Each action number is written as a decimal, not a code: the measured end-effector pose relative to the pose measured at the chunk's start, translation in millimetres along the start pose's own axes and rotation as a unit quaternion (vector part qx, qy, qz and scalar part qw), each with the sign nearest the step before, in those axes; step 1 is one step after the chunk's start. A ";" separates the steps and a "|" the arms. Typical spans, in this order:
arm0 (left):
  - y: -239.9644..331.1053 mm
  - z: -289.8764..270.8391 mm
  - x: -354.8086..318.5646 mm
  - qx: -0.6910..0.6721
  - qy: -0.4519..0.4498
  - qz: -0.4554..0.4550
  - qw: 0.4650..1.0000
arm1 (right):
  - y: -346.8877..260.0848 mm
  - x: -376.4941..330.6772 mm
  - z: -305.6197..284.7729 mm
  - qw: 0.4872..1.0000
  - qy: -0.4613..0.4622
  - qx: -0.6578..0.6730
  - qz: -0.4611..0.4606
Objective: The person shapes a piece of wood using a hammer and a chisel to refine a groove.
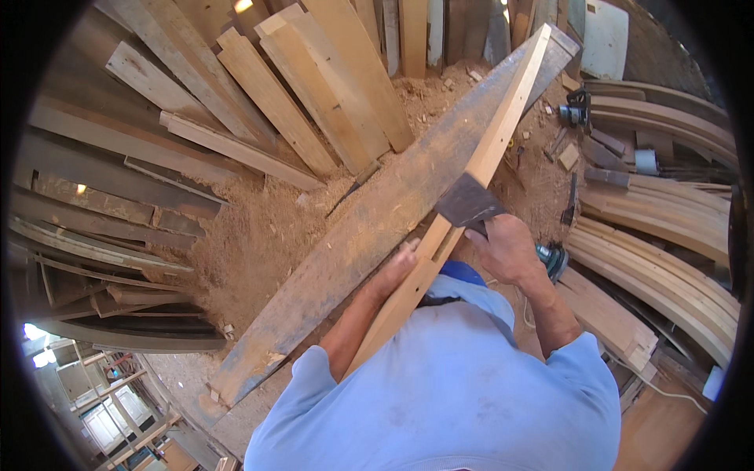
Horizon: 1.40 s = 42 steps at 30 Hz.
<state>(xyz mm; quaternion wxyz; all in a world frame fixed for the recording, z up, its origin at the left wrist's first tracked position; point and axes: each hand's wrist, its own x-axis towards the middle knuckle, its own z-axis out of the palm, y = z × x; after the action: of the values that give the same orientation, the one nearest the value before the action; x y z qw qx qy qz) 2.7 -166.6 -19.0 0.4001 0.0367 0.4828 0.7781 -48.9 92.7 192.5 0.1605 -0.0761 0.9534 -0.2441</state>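
Note:
A long pale timber piece (509, 118) lies at a slant across a broad, worn plank (345, 224) and runs down to my body. Its near part has a slot and a small hole cut in it. My left hand (400, 267) is closed at the left edge of the timber, its fingers partly hidden. In my right hand (506, 250), the fingers wrap around the handle of a dark tool with a broad, flat, block-like head (468, 202). The tool head covers the timber just beyond the slot; whether it touches the wood I cannot tell.
Boards (322, 86) lean in rows at the far left, above heaped sawdust (247, 243). A thin dark-bladed tool (353, 188) lies beside the plank. Curved timbers (652, 275) are stacked on the right, near a green power tool (553, 261) and a pale cable (667, 392).

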 end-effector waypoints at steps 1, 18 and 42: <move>-2.5 -1.9 -5.1 -0.010 0.027 -0.014 0.999 | -5.0 -6.0 2.9 1.000 0.024 0.017 -0.010; 53.6 29.5 -7.1 -0.134 -0.013 -0.046 0.990 | -19.8 -5.3 -8.0 0.997 0.028 0.072 -0.001; 89.0 -21.0 -18.3 0.373 -0.022 -0.163 0.913 | 49.3 30.5 57.6 0.910 0.015 0.395 0.125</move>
<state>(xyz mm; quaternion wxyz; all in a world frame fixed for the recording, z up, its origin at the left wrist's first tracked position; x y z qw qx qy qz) -46.5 -212.9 45.4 0.4889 0.1213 0.7286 0.4641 -61.1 103.4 112.3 0.1926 0.1173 0.7831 -0.5796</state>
